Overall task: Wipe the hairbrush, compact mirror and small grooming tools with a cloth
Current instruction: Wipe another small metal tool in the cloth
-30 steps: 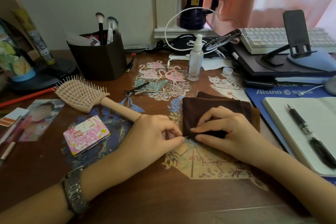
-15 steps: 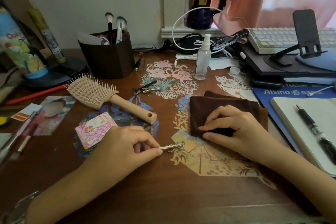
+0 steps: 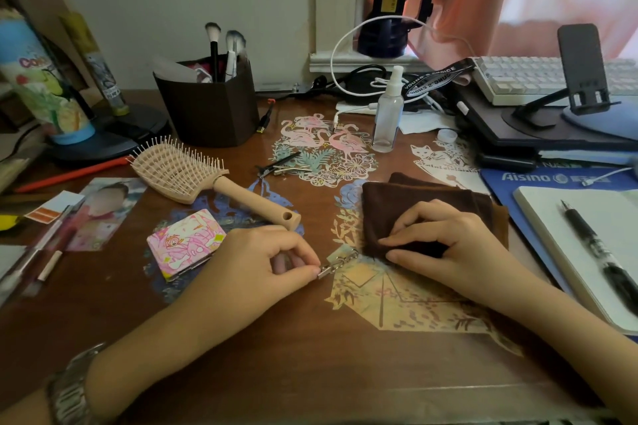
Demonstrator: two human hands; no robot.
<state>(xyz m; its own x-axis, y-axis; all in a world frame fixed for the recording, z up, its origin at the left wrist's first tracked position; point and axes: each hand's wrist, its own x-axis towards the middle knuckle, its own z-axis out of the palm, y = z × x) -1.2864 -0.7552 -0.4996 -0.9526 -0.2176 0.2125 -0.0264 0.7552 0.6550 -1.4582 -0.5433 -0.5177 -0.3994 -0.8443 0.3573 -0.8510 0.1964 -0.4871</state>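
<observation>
Left hand (image 3: 262,262) pinches a small shiny metal tool (image 3: 336,264); right hand (image 3: 445,245) pinches the soft, folded brown cloth (image 3: 414,203) on the glossy, sticker-covered wooden desk (image 3: 310,373).

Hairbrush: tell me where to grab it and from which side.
Grip the hairbrush by its round, bare handle, near the end with the hole. Come from above with the left hand, which is nearest. The brush lies flat on the desk with bristles up, and the handle points toward the person, so it seems the easiest part to close fingers around.
</observation>
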